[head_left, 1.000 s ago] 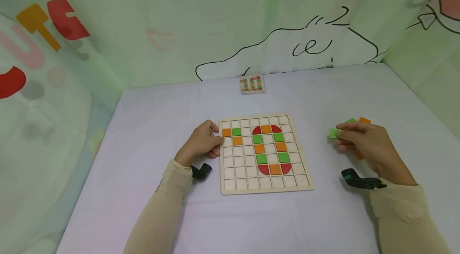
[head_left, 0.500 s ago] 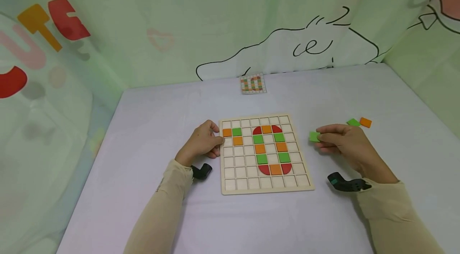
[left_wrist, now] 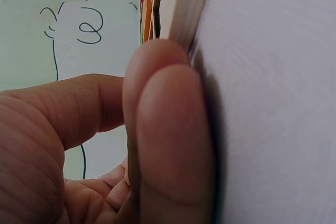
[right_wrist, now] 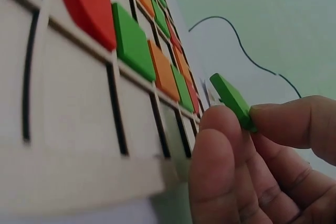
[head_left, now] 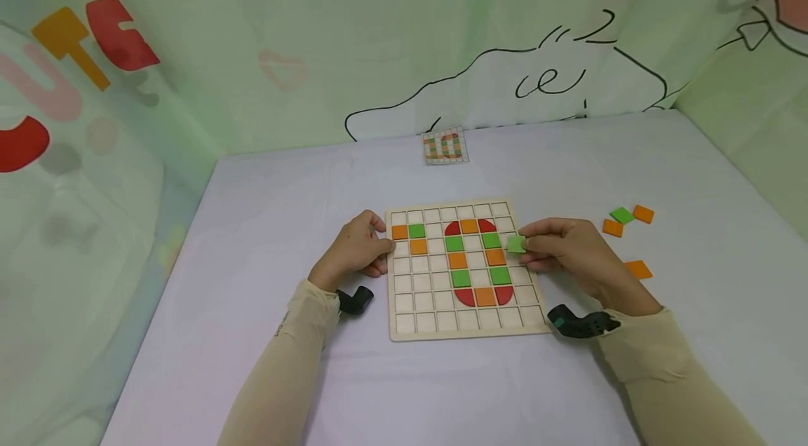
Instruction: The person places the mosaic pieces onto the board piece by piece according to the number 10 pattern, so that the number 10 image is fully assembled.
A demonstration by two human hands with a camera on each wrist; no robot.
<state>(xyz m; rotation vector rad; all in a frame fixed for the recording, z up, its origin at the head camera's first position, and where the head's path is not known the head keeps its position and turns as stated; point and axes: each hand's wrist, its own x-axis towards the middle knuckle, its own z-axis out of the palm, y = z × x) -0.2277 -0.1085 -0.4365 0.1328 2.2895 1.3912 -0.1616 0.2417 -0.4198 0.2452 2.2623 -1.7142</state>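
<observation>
carried leftward since the first frame, the right hand (head_left: 568, 249) has come from the loose tiles to the right edge of the wooden board (head_left: 419, 302). it pinches the held green tile (head_left: 515, 244) between thumb and fingers; in the head view the tile overlaps the board's rightmost column, and the right wrist view shows it tilted and clear of the grid, though how high is hard to judge.

the left hand (head_left: 352, 246) has stayed at the board's left edge, fingertips close against it; i cannot tell whether they pinch the rim or only rest there.

what sits on the board has not changed: a ring of red corner pieces (head_left: 464, 297), orange tiles (head_left: 485, 296) and green tiles (head_left: 461, 278), plus three squares at upper left.

with the hand gone from there, four loose tiles (head_left: 612, 227) now show on the right of the table (head_left: 284, 221), three orange and one green. the pattern card (head_left: 445, 146) lies where it did, beyond the board.
</observation>
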